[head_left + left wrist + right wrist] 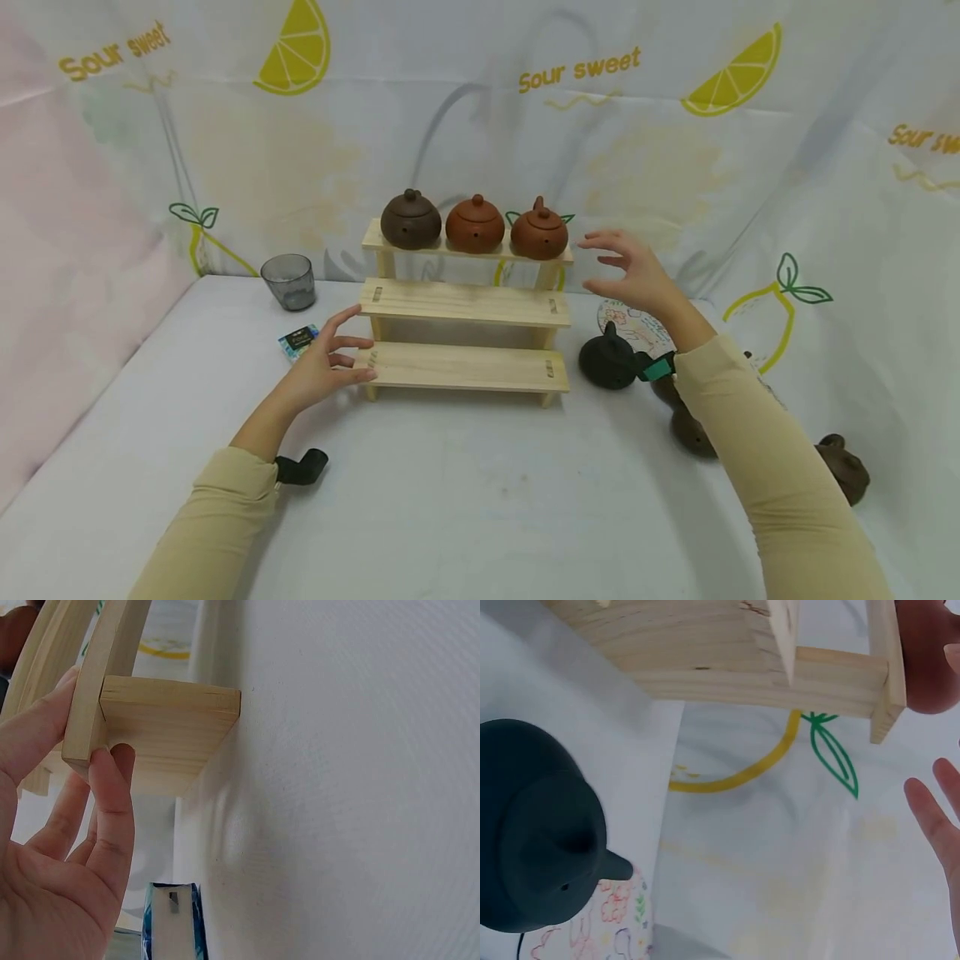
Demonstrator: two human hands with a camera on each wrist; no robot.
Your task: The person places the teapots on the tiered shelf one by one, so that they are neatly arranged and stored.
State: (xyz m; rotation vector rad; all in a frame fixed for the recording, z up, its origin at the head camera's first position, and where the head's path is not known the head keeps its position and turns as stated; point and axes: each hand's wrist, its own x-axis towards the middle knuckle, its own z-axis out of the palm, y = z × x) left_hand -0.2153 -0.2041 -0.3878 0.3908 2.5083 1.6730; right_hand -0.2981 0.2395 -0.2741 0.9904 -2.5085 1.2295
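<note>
A three-tier wooden display stand (463, 367) stands on the white table. My left hand (326, 367) pinches the left end of its lowest board, thumb on one face and fingers on the other, as the left wrist view (82, 802) shows. On the top tier sit a dark brown teapot (411, 222), a reddish-brown teapot (475, 227) and another reddish-brown teapot (539, 235) at the right end. Just right of that last one, my right hand (633, 271) is raised with fingers spread and apart from it, holding nothing. The two lower tiers are bare.
Right of the stand is a black teapot (606, 360), in front of a patterned round plate (637, 327). Brown teapots (692, 433) lie partly hidden under my right sleeve, with another teapot (847, 471) farther right. A grey glass (289, 282) and small packet (297, 340) stand left.
</note>
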